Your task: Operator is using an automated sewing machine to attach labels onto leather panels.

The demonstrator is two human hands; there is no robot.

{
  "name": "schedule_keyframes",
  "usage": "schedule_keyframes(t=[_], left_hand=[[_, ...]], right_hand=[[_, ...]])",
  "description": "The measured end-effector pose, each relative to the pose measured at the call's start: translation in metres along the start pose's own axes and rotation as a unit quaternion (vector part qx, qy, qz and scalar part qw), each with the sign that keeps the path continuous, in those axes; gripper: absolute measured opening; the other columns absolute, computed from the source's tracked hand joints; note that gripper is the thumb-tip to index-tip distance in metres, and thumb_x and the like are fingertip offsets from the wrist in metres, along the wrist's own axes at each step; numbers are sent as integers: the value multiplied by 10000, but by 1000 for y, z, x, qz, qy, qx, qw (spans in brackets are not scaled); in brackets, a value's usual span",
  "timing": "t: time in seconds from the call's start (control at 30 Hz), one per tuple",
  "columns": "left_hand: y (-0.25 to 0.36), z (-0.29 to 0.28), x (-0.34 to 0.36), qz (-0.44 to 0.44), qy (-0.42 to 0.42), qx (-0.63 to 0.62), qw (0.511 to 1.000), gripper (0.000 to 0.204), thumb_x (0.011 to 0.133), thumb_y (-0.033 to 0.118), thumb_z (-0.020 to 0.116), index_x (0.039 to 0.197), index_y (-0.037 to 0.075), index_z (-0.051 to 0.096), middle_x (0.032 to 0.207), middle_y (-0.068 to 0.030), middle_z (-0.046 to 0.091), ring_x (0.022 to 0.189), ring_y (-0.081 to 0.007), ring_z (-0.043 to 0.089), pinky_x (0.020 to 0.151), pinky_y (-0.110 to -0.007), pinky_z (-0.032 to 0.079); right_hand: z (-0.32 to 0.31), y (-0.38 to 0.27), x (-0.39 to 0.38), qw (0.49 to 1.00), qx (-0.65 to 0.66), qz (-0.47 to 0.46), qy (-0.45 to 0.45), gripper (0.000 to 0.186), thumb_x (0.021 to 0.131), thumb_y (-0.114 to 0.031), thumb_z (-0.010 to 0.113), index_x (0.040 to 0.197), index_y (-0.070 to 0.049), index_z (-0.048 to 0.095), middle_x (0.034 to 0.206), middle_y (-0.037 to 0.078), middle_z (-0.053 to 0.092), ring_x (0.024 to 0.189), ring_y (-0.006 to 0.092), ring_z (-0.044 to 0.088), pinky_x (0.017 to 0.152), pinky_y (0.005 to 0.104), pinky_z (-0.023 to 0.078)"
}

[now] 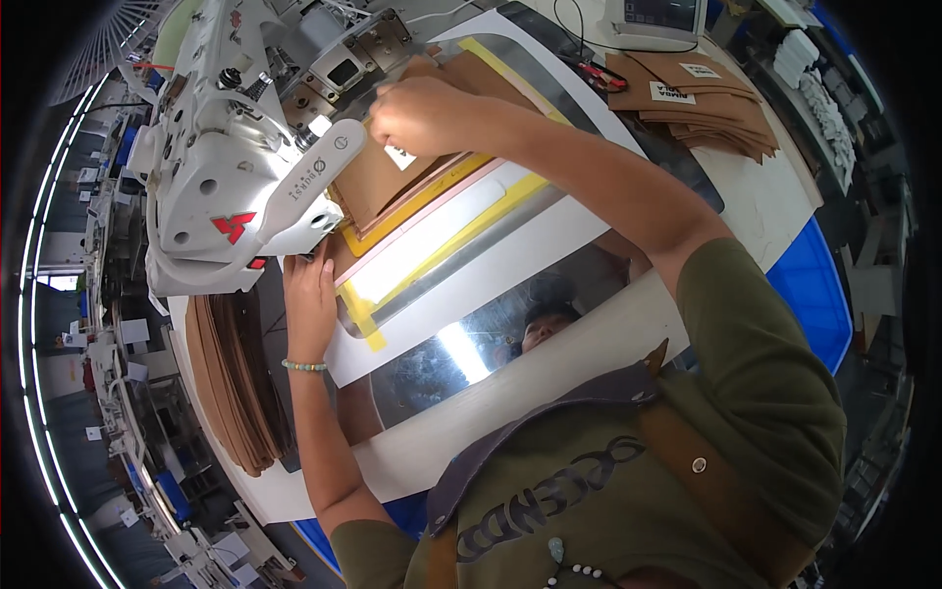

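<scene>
Under the head of a white sewing machine [201,187] lies a flat brown sheet [368,182], which could be leather or fabric, with a white label on it. A yellow-edged template frame [422,211] surrounds it. My right hand [422,116] is over the sheet's far part, its fingers curled down; the machine and the hand itself hide what they grip, if anything. Beside the frame's near left corner, my left hand [310,299] rests with its fingers stretched out on a brown piece. Its fingertips are partly hidden beneath the machine head.
Stacked brown pieces [231,383] stand left of my left forearm. More labelled brown pieces [692,98] lie at the far right, near red-handled snips [601,77] and a control screen [653,20]. A shiny metal plate [471,348] covers the table's near part. Blue bin [810,294] sits right.
</scene>
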State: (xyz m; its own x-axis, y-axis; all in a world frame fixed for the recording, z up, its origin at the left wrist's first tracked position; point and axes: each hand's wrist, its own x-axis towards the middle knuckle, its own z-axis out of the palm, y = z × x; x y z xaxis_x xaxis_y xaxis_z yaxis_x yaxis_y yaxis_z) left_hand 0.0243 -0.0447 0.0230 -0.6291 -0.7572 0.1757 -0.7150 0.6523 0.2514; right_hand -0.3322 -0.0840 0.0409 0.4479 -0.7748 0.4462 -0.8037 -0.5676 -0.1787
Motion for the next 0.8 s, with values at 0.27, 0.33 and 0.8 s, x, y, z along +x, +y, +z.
schedule_keyframes(t=[0.27,0.33,0.8], left_hand=[[-3,16,25,-27,-31,-77,996,421,1139,221,508,1437,-45,643,1475,-291,595,1396,-476,509,1202,-506,373],[1,17,33,48,4,-120,992,455,1159,238,488,1568,52,560,1646,-164,518,1507,-393,467,1274,-450,314],[-20,11,66,118,-22,-51,991,445,1103,134,573,1546,92,588,1633,-56,560,1470,-258,529,1247,-367,356]], right_hand=[[39,-14,-11,993,-53,-71,73,77,797,-81,696,778,-66,769,881,78,729,1025,281,661,863,416,578],[41,-13,-8,997,-27,-48,45,78,797,-77,692,774,-69,766,873,74,727,1024,282,661,859,416,578],[49,-22,-12,998,22,-45,45,177,887,-97,688,992,-119,829,1077,48,718,1151,264,632,998,443,526]])
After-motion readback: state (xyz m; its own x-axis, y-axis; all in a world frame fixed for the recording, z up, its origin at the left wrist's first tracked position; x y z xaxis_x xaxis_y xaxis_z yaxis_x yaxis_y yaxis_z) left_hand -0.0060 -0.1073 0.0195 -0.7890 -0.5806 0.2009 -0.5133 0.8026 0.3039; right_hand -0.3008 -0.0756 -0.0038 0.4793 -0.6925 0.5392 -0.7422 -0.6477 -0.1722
